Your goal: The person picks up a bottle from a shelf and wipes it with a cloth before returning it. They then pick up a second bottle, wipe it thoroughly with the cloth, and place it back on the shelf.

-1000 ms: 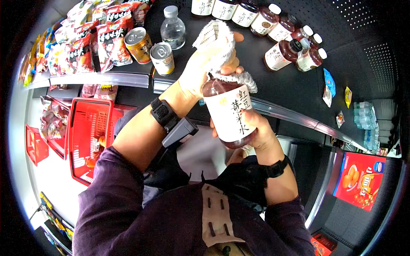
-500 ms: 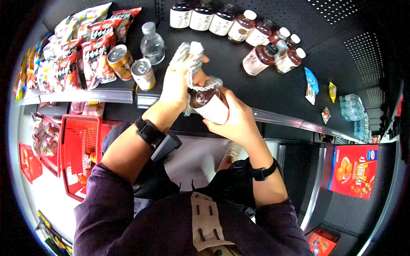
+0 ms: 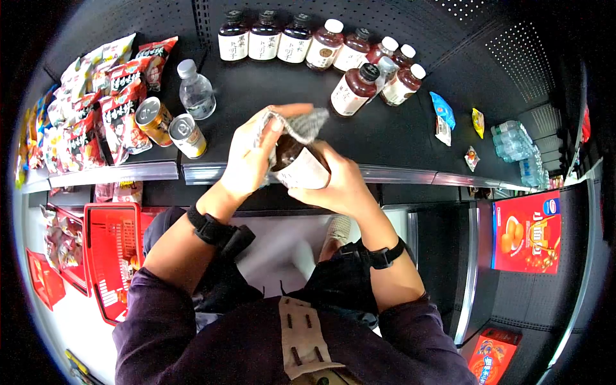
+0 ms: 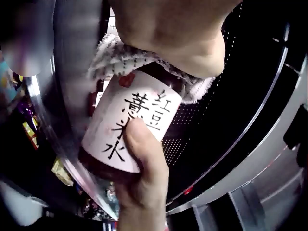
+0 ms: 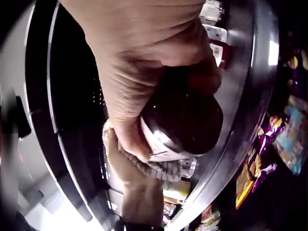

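My right hand (image 3: 346,181) grips a bottle (image 4: 103,127) of dark red drink, its fingers round the lower body and the thumb over the white label with black characters. The bottle is tilted above the shelf's front edge. At its top end, my left hand (image 3: 247,154) holds a grey-white cloth (image 3: 307,126) wrapped about the neck and shoulder. Cloth and fingers hide the cap. In the right wrist view the dark base of the bottle faces the camera, with the cloth beyond it.
Dark drink bottles (image 3: 264,43) line the back of the black shelf (image 3: 256,83); one bottle (image 3: 351,93) stands forward. To the left are a clear bottle (image 3: 196,96), two cans (image 3: 187,136) and snack bags (image 3: 122,112). Red baskets (image 3: 96,256) sit lower left. Small packets (image 3: 443,115) lie right.
Both hands and the bottle have shifted left and lower in the head view. The right hand has changed its hold on the bottle, and the cloth now spreads over the bottle's top.
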Motion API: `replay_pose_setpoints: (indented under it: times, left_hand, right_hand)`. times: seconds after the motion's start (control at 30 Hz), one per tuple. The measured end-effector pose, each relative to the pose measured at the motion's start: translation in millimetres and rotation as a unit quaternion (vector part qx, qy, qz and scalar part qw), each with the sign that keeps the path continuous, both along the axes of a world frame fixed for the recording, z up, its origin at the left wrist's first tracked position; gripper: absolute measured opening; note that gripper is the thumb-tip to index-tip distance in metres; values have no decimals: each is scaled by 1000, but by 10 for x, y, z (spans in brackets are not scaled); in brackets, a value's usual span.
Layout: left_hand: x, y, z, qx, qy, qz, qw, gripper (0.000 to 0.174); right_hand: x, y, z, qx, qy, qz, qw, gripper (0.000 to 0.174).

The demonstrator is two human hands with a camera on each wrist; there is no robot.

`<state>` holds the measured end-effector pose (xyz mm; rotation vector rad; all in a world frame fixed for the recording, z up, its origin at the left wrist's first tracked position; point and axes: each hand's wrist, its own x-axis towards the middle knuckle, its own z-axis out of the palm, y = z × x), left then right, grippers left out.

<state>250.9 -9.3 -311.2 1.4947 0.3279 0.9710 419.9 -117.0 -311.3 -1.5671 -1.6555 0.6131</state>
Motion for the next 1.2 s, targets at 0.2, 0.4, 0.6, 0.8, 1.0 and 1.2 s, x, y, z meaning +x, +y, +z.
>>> replay_pose_setpoints:
  times: [0.2, 0.4, 0.6, 0.8, 1.0, 1.2]
  left_hand:
    - [-104, 56, -66, -226, -146, -176, 947, 74]
    - [-18, -11, -31, -367, -223, -267, 863, 77]
    - [4, -18, 3, -284, -182, -172, 926, 78]
    - [28, -96, -43, -328, -230, -140, 905, 57]
    - [34, -247, -104, -314, -218, -135, 914, 55]
    - [38, -227, -182, -237, -47, -147, 959, 52]
  right_hand:
    - [-55, -123, 22, -255, 459, 116, 843, 84]
    - [-110, 55, 61, -243, 425, 106, 865, 74]
    - [-81, 109, -8, -116, 355, 84, 924, 81]
    - [-65, 198, -16, -8, 326, 36, 945, 79]
    - [19, 242, -132, 61, 262, -67, 961, 85]
    - [2, 257, -140, 127, 130, -153, 971, 79]
